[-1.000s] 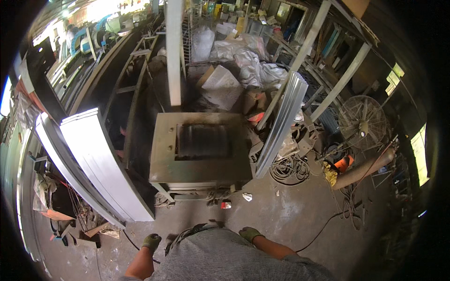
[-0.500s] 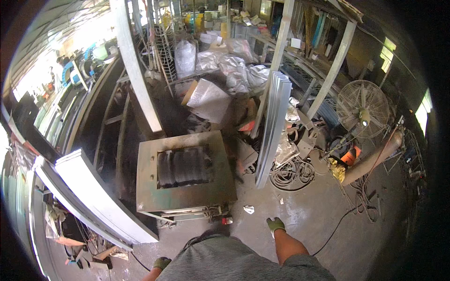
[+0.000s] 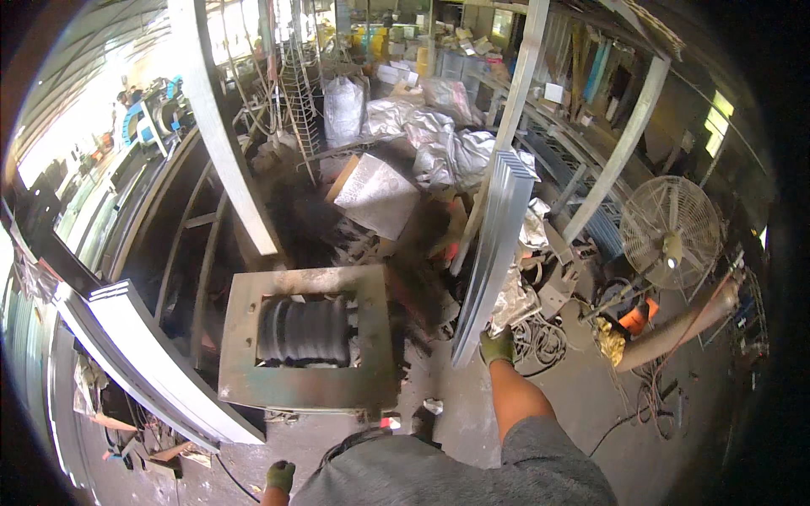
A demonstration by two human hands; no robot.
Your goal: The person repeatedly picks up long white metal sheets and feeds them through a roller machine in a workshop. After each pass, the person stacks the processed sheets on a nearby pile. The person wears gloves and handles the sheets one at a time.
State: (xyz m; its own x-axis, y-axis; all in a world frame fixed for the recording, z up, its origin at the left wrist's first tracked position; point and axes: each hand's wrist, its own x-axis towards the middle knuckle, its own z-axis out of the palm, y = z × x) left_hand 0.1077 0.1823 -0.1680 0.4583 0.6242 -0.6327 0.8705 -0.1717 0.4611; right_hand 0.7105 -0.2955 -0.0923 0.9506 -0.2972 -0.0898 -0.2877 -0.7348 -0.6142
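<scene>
My right hand (image 3: 498, 346), in a green work glove, reaches forward beside the lower part of a stack of long grey metal channels (image 3: 496, 253). The channels stand tilted against a post. Thumb and fingers look apart, and whether they touch the metal I cannot tell. Low on the left, my left hand (image 3: 280, 477) wears a matching glove. Its fingers are curled in, with nothing visible in them. Ahead of me stands a worn metal machine box (image 3: 308, 388) with a dark ribbed roller (image 3: 305, 331) in its top opening.
White metal channels (image 3: 160, 363) lean at the left. A large round fan (image 3: 671, 232) stands right, near a thick brown cylinder (image 3: 679, 325). Coiled hoses (image 3: 540, 341) and loose cables lie on the floor. Silvery sacks (image 3: 456, 156) and a box (image 3: 375, 194) are piled behind.
My right hand has moved forward to the grey channels. My left hand has shifted slightly. The view has moved, bringing the machine box lower and to the left.
</scene>
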